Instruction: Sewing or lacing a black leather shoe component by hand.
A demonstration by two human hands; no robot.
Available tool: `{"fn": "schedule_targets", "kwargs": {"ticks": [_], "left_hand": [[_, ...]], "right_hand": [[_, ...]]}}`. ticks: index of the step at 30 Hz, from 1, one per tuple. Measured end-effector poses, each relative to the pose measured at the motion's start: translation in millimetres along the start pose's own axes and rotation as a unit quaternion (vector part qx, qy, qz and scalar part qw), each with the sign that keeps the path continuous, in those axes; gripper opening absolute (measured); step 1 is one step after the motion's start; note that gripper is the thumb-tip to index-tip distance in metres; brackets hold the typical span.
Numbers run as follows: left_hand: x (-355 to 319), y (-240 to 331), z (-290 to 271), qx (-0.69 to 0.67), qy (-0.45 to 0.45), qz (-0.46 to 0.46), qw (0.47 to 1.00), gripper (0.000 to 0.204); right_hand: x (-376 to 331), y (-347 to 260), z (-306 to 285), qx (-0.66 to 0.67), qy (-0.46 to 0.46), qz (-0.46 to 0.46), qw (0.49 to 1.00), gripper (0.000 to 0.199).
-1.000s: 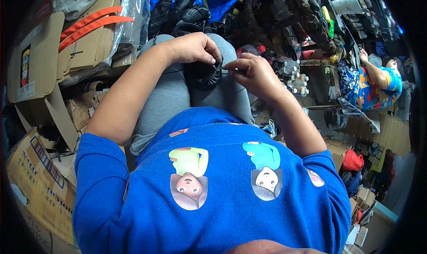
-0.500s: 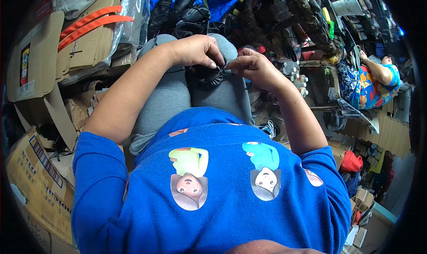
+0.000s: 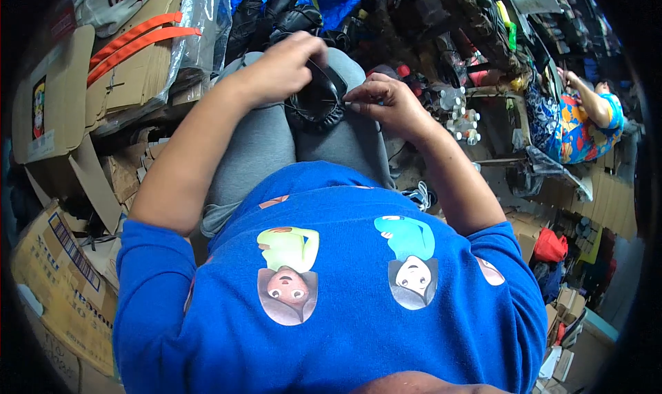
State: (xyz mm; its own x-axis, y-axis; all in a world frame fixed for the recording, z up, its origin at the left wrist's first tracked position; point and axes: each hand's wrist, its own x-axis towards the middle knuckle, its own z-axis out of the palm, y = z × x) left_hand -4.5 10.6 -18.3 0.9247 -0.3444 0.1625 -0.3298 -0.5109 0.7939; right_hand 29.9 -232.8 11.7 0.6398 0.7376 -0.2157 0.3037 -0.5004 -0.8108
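Observation:
A black shoe upper (image 3: 318, 108) with a puckered, gathered rim rests on my lap between my thighs. My left hand (image 3: 293, 66) is raised over its far left side, fingers curled closed. From that hand a thin dark thread seems to arc down toward the upper; what the fingertips grip is hidden. At the right rim my right hand (image 3: 386, 101) has thumb and forefinger brought together against the edge. A short, thin pale line shows inside the opening near those fingertips, too small to name.
Several black shoes (image 3: 279, 11) lie beyond my knees beside a blue plastic sheet (image 3: 345, 8). Cardboard boxes (image 3: 65, 97) and orange straps (image 3: 141, 39) are stacked at left. Small clear bottles (image 3: 463, 125) stand at right. Another person in a colourful floral top (image 3: 579, 128) sits farther right.
My left hand has drawn away from the rim, up and to the left, uncovering the upper's opening. My right hand has shifted slightly and stays at the right rim.

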Motion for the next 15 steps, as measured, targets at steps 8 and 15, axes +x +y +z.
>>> {"fn": "schedule_targets", "kwargs": {"ticks": [8, 15], "left_hand": [[-60, 45, -1, -0.100, 0.088, -0.170, 0.976, 0.034], [-67, 54, 23, -0.022, 0.117, -0.114, 0.986, 0.020]], "right_hand": [[-23, -5, 14, -0.139, 0.053, -0.046, 0.988, 0.029], [-34, 3, 33, -0.231, 0.130, -0.094, 0.960, 0.039]]}}
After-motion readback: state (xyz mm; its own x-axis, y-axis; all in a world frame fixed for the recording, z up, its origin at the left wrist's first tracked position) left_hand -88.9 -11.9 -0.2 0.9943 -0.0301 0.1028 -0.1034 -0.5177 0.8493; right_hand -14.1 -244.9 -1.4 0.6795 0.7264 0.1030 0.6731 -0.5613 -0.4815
